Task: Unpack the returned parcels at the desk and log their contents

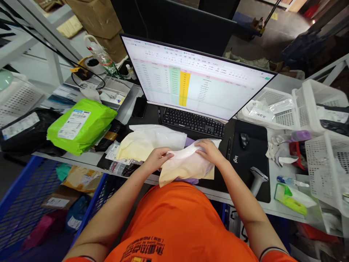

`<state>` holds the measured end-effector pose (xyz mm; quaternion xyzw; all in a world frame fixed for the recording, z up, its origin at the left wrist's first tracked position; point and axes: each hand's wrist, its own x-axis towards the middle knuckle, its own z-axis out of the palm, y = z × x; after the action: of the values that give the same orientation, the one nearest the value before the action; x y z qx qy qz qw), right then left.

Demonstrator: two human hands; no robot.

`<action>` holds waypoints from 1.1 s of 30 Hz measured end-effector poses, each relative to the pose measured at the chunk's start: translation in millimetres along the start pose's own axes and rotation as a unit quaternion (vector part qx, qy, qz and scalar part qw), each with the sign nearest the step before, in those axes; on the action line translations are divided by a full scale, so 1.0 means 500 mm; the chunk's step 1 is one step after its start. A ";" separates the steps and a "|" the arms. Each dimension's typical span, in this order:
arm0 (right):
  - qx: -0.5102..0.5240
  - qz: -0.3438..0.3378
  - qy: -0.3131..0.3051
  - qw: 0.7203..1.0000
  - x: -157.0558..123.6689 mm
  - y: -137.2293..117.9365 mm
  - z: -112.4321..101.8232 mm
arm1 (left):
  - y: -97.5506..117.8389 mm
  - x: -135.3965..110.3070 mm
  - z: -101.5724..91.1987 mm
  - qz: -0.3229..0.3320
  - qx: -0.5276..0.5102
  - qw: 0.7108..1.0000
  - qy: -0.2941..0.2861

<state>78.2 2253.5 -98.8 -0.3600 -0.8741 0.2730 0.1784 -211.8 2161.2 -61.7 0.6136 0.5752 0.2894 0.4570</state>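
At the desk's front edge I hold a frosted plastic bag (188, 163) whose contents show pale white and yellow. My left hand (159, 159) pinches its upper edge at the left, thumb and fingers together. With fingers curled over the top, my right hand (209, 151) grips the same bag near its right corner. A second frosted bag (152, 142), white and pale yellow, lies just behind my left hand. Something purple (191, 181) shows partly beneath the held bag; most of it is hidden.
Behind the bags stand a black keyboard (193, 122) and a monitor (196, 83) showing a spreadsheet. A mouse (244, 140) and a barcode scanner (257, 180) lie right, beside white baskets (324, 156). Left are a green parcel (100, 116), a black parcel (40, 127) and a blue crate (24, 196).
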 end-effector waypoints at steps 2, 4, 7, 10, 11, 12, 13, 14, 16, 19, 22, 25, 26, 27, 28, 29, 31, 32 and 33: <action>0.032 -0.010 -0.018 0.999 0.002 0.007 0.001 | 0.001 -0.007 -0.004 0.008 -0.006 1.000 -0.018; 0.079 -0.021 -0.054 0.995 0.000 0.012 0.003 | -0.002 -0.006 -0.006 0.022 -0.014 0.999 -0.023; 0.148 0.030 -0.167 0.974 -0.005 0.010 0.005 | -0.008 0.001 -0.008 0.030 -0.043 0.999 -0.005; 0.176 0.103 -0.251 0.946 -0.018 0.000 -0.002 | -0.006 0.002 -0.005 0.043 -0.099 0.994 -0.028; 0.163 0.104 -0.256 0.947 -0.024 -0.004 -0.006 | -0.003 -0.001 -0.003 0.056 -0.122 0.990 -0.052; 0.134 0.094 -0.255 0.953 -0.032 -0.009 -0.009 | 0.001 -0.006 0.000 0.072 -0.143 0.984 -0.081; 0.091 0.077 -0.251 0.961 -0.041 -0.013 -0.011 | 0.005 -0.011 0.004 0.087 -0.161 0.977 -0.112; 0.041 0.058 -0.253 0.965 -0.050 -0.018 -0.010 | 0.007 -0.017 0.008 0.097 -0.174 0.970 -0.141; -0.044 0.039 -0.277 0.959 -0.069 -0.028 -0.001 | 0.006 -0.028 0.016 0.099 -0.178 0.962 -0.184; -0.099 0.075 -0.309 0.943 -0.090 -0.042 0.027 | -0.016 -0.044 0.028 0.068 -0.144 0.968 -0.193; -0.135 0.092 -0.309 0.937 -0.097 -0.050 0.052 | -0.053 -0.059 0.040 0.037 -0.046 0.987 -0.150; -0.133 0.083 -0.320 0.934 -0.094 -0.051 0.062 | -0.082 -0.070 0.053 0.039 0.066 0.990 -0.121; -0.130 0.103 -0.317 0.934 -0.092 -0.051 0.063 | -0.087 -0.073 0.056 0.046 0.089 0.987 -0.123; -0.131 0.132 -0.311 0.932 -0.090 -0.051 0.062 | -0.089 -0.075 0.060 0.053 0.102 0.985 -0.131; -0.136 0.166 -0.303 0.929 -0.089 -0.051 0.060 | -0.089 -0.076 0.063 0.059 0.108 0.982 -0.143; -0.142 0.196 -0.295 0.925 -0.089 -0.052 0.055 | -0.087 -0.078 0.067 0.066 0.109 0.979 -0.158; -0.151 0.227 -0.288 0.918 -0.094 -0.061 0.035 | -0.080 -0.080 0.075 0.077 0.099 0.975 -0.184; -0.149 0.229 -0.286 0.919 -0.100 -0.069 0.017 | -0.077 -0.081 0.080 0.082 0.090 0.974 -0.192; -0.134 0.226 -0.279 0.924 -0.110 -0.080 -0.006 | -0.073 -0.082 0.085 0.087 0.076 0.974 -0.194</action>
<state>95.9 2190.8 -78.7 -0.4781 -0.8122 0.2758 -0.1890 -197.5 2109.0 -104.8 0.7387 0.4405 0.1588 0.4848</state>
